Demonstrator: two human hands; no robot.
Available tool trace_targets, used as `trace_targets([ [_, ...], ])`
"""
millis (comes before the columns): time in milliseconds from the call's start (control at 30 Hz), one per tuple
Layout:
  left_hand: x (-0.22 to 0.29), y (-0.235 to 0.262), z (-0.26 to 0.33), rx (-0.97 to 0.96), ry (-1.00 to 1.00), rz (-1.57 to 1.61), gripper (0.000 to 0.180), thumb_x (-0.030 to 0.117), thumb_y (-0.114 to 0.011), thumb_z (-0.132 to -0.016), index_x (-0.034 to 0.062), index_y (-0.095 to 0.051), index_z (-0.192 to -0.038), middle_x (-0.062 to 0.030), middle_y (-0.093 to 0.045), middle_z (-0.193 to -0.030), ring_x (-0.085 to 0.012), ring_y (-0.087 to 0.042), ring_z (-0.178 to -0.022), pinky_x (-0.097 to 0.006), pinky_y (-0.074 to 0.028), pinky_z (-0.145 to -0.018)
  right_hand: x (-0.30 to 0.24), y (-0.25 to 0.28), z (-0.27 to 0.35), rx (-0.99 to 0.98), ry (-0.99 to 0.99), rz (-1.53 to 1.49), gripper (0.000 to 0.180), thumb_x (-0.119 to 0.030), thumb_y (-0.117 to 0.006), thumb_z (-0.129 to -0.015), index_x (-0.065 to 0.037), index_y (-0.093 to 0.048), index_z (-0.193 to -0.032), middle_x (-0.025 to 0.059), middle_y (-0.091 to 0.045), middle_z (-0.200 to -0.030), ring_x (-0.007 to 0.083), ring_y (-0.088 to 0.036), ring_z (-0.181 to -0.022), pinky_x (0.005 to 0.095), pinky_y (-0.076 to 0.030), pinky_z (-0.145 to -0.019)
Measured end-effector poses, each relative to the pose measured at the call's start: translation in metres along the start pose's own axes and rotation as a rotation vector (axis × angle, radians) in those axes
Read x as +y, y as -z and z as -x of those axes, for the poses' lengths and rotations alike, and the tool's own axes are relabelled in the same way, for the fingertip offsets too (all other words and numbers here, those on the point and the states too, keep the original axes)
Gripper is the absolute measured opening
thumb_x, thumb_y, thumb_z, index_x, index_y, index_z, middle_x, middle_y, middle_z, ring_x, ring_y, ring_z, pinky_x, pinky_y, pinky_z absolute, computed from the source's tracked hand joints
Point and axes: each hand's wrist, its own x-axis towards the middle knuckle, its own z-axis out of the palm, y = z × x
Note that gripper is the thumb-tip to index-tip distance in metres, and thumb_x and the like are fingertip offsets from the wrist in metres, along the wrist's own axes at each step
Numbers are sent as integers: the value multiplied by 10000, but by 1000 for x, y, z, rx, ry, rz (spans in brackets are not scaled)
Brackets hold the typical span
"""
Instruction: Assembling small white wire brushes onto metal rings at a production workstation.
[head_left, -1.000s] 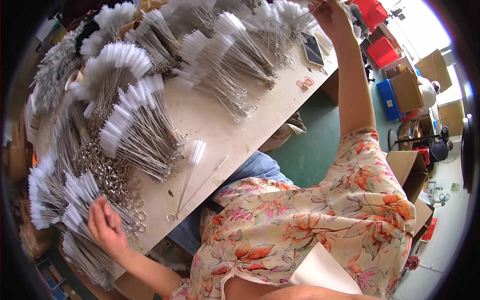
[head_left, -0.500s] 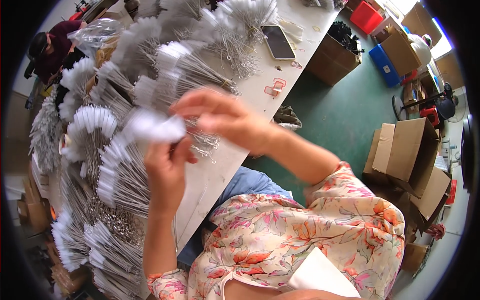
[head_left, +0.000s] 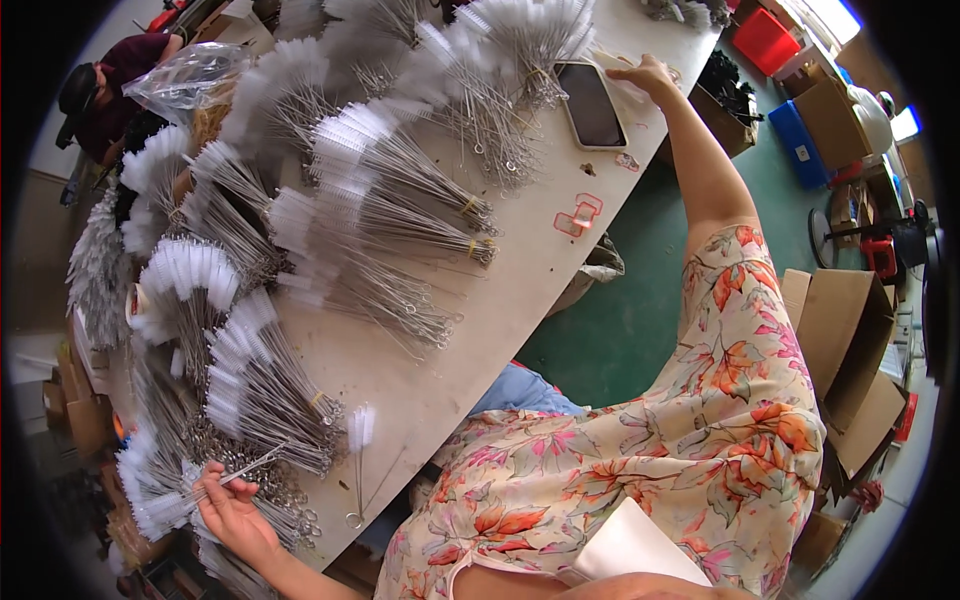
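My left hand (head_left: 237, 512) is at the lower left, its fingers closed around a few thin wire stems of tube brushes (head_left: 262, 460) above the pile. My right hand (head_left: 648, 76) reaches to the far edge of the table, fingers stretched over a small pale heap (head_left: 622, 88) that I cannot make out. Beside it lies a dark-screened phone (head_left: 594, 106). Bundles of white-bristled tube brushes (head_left: 400, 175) with looped wire ends cover the table's left and middle, some tied with yellowish bands. A couple of loose brushes (head_left: 360, 430) lie near the front edge.
Small red-edged clear pieces (head_left: 578, 215) lie on the white table (head_left: 480, 330). Beyond its right edge stand a carton of black items (head_left: 728, 90), a blue bin (head_left: 800, 145) and open cartons (head_left: 845, 340). Another person (head_left: 110, 95) is at the far left near a clear plastic bag (head_left: 190, 80).
My hands have come apart from over the middle of the table. The left went down toward the near brush pile; the right stretched out to the far edge beyond the phone.
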Motion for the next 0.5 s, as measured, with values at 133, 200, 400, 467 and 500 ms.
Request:
trace_targets([
  [133, -9, -1, 8, 20, 43, -20, 177, 206, -446, -941, 40, -501, -973, -51, -525, -1013, -62, -472, -650, -205, -447, -559, 17, -6, -20, 77, -117, 92, 777, -565, -757, -540, 29, -606, -1018, 193, -603, -1044, 303, -543, -1032, 344, -418, -842],
  [200, -11, -4, 11, 19, 41, -9, 177, 205, -446, -941, 39, -501, -970, -49, -527, -1004, -63, -472, -648, -205, -450, -553, 31, -12, -34, 60, -33, -145, 693, -562, -742, -560, 3, -642, -948, 154, -640, -929, 264, -597, -908, 309, -447, -771],
  [400, -11, -10, 12, 10, 63, -18, 182, 212, -452, -938, 38, -501, -961, -48, -526, -985, -65, -473, -641, -208, -458, -538, 6, -17, -20, 118, -147, -27, 601, -469, -717, -598, -94, -630, -1060, 119, -623, -1047, 238, -573, -1012, 341, -402, -874],
  [467, -10, -12, 12, -8, 52, -10, 185, 214, -452, -938, 37, -503, -957, -48, -522, -979, -63, -473, -643, -205, -456, -534, 8, -17, -13, 181, -106, -46, 556, -468, -720, -617, -93, -644, -1020, 97, -641, -967, 229, -594, -933, 330, -432, -817],
  [500, -10, -14, 12, -10, 51, -12, 185, 214, -452, -938, 37, -503, -957, -48, -522, -979, -63, -473, -643, -205, -456, -534, 6, -18, -6, 239, -58, -65, 515, -468, -723, -635, -92, -659, -981, 74, -659, -886, 220, -614, -853, 319, -462, -760],
])
